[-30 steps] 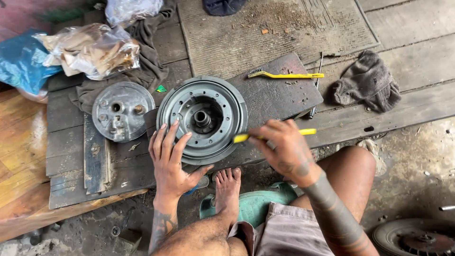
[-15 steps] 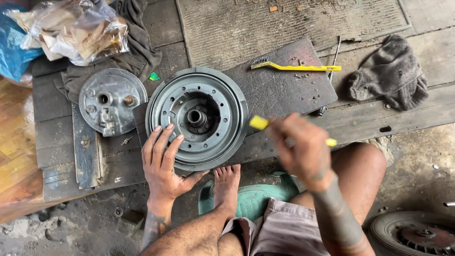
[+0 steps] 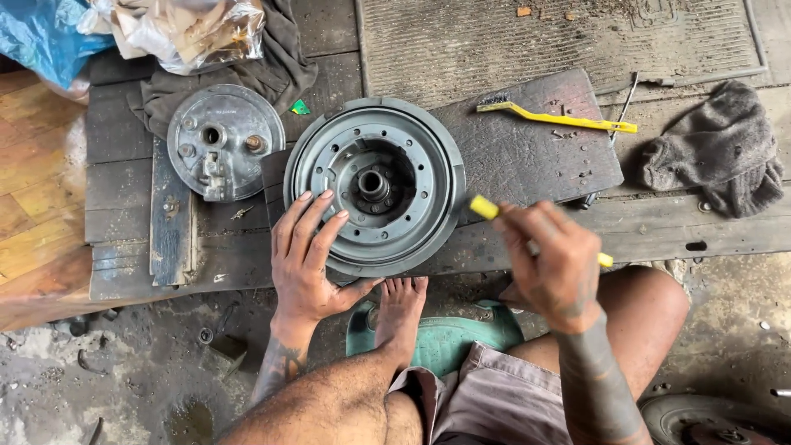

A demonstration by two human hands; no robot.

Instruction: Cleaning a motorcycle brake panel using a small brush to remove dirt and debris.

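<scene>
A round grey metal drum hub (image 3: pixel 375 185) lies flat on a dark wooden board (image 3: pixel 527 156), its open side up with a central axle hole. My left hand (image 3: pixel 309 259) rests flat on the hub's near-left rim, fingers spread. My right hand (image 3: pixel 550 259) hovers just right of the hub and grips a yellow-handled brush (image 3: pixel 486 208), whose tip points toward the hub's right edge. My bare foot (image 3: pixel 400 309) sits just below the hub.
A round grey brake plate (image 3: pixel 225 142) lies to the left on a dark rag. A second yellow brush (image 3: pixel 556 117) rests on the board, a grey rag (image 3: pixel 717 152) at right. Plastic bags (image 3: pixel 177 29) sit at top left, a ribbed mat (image 3: pixel 560 37) behind.
My right hand with the yellow brush has lifted off the hub's right rim and drawn back toward me. My left hand stays on the hub's rim.
</scene>
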